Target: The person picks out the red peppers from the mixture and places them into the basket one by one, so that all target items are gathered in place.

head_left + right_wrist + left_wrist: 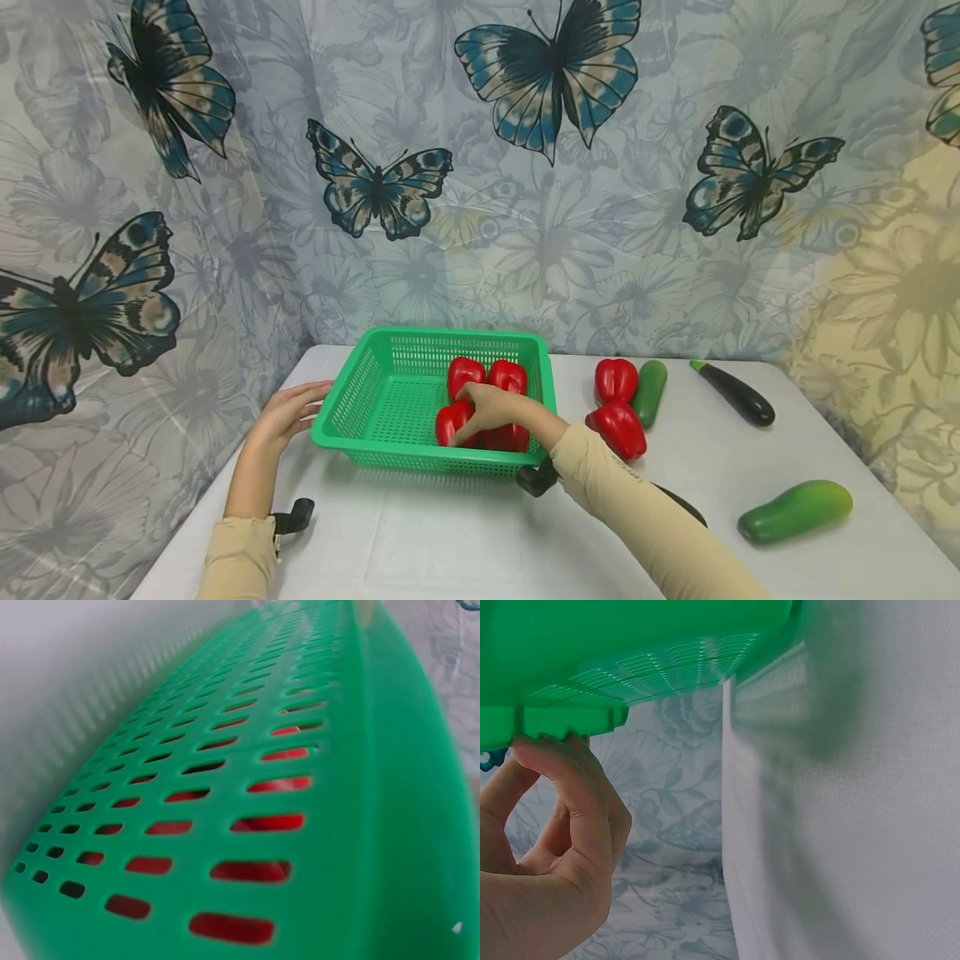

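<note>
- With the right hand (495,408), grasps a red bell pepper (446,425) inside the green basket (396,367), thumb to the near side, fingers curved over the far side; cannot tell how firmly, given only basket wall in the right wrist view.
- Looks glossy and smooth: probably light, firm, slightly slippery, more prone to roll than to crush.
- Best taken across the broad body, thumb opposing fingers, not by a rounded end.
- Around that pepper, with twelve o'clock pointing away from the body: three more red peppers (508,377) at roughly one, two and three, leaving scant finger room there; approach more freely from nine.
- With the left hand (285,412), touches the basket's rim at nine o'clock, fingertips relaxed, not wrapped round.
- Seems thin, light, springy plastic; better steadied by the thick rim than the perforated wall.
- Beyond the rim, toward three: two loose peppers (616,381), a cucumber (651,392), then an eggplant (735,393); between three and four, a green-yellow fruit (797,510), likely bulkier, needing a whole-hand hold.
</note>
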Action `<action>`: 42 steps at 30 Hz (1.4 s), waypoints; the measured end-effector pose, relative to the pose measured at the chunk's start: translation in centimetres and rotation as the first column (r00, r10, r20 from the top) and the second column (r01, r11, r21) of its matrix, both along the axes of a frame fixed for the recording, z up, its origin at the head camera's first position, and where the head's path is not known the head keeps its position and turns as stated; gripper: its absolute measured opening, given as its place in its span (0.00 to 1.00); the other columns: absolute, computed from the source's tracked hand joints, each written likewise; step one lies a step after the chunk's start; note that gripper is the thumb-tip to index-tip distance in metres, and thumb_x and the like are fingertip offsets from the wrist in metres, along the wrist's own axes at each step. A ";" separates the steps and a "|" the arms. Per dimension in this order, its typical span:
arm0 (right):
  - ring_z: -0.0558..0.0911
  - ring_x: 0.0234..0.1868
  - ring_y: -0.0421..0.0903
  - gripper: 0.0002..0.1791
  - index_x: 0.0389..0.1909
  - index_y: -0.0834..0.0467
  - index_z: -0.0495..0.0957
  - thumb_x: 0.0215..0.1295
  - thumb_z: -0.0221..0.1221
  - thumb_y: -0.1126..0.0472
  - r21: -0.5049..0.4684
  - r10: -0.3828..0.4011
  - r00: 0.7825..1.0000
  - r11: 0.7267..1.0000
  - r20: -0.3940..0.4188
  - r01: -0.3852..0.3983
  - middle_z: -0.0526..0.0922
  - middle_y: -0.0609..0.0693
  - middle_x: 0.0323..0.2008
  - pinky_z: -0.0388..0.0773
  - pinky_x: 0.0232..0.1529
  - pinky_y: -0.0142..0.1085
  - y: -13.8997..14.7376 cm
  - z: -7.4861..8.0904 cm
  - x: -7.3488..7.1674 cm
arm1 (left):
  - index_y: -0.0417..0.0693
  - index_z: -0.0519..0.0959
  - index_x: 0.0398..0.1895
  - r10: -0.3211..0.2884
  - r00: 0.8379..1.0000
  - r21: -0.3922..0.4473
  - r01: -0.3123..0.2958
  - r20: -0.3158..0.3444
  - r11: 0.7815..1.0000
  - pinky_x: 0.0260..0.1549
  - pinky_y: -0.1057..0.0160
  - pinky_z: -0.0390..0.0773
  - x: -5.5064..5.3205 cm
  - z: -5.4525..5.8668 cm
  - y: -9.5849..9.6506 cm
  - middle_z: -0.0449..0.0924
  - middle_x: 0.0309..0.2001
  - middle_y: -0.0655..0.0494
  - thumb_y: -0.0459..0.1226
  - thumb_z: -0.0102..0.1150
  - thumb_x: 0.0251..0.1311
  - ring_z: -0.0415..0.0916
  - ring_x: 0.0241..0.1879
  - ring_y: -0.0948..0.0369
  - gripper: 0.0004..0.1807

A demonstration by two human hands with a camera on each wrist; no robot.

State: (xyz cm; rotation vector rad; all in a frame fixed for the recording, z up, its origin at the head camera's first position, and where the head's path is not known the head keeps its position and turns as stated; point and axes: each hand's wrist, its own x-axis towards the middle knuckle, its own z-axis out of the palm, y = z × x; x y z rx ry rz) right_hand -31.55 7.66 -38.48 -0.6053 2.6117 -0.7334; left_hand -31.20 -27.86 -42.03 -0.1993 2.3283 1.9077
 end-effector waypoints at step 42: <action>0.63 0.72 0.61 0.45 0.72 0.56 0.61 0.57 0.69 0.48 -0.326 -0.005 1.000 0.945 0.028 0.014 0.66 0.58 0.70 0.72 0.62 0.56 8.6 3.0 0.4 | 0.40 0.68 0.68 -0.013 1.000 -0.002 0.013 -0.001 1.000 0.44 0.69 0.79 -0.2 -0.1 -0.1 0.77 0.42 0.76 0.50 0.60 0.65 0.78 0.43 0.71 0.34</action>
